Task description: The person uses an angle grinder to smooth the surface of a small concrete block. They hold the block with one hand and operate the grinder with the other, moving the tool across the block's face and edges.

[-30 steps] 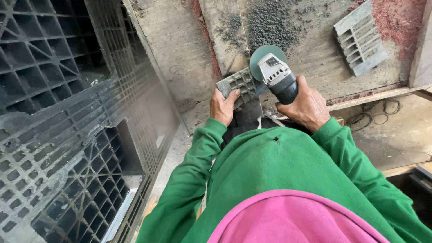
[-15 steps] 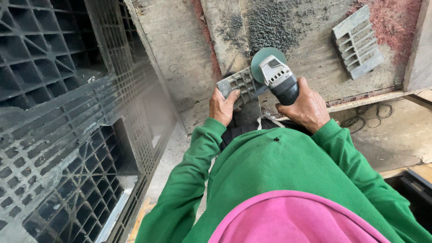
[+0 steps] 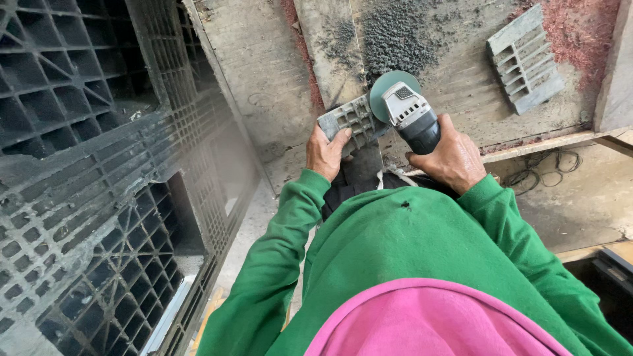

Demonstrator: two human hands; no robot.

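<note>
Left hand [image 3: 326, 153]: closed around the near end of a grey ribbed plastic piece [image 3: 349, 120], thumb on the upper face, fingers out of sight beneath it. The piece is held up above the board [image 3: 455, 99], its far end touching the disc.

Right hand [image 3: 452, 158]: wrapped fully around the black body of an angle grinder [image 3: 410, 116], knuckles toward the camera, thumb side on the left. The grinder points away from the person; its grey head sits just beyond the fingers.

Disc [image 3: 386, 89]: teal-green, round, mounted at the grinder head, edge set against the right end of the plastic piece. Whether it spins cannot be told.

Board: worn wooden surface, dirty, running across the upper right. Dark grey shavings [image 3: 395, 39] lie piled on it just beyond the disc; reddish shavings [image 3: 580, 33] lie at the upper right corner.

Second piece [image 3: 525, 59]: grey ribbed plastic block, lying flat on the board, well apart from the hands to the right.

Pallets [image 3: 86, 165]: black plastic lattice, stacked or leaning, filling the left side.

Cable [image 3: 541, 170]: thin, looped on the concrete floor [image 3: 580, 198] below the board edge, right of the right hand.

Clothing: green sleeves [image 3: 277, 264] on both arms; pink cloth [image 3: 435, 323] at bottom centre, nearest the camera.
</note>
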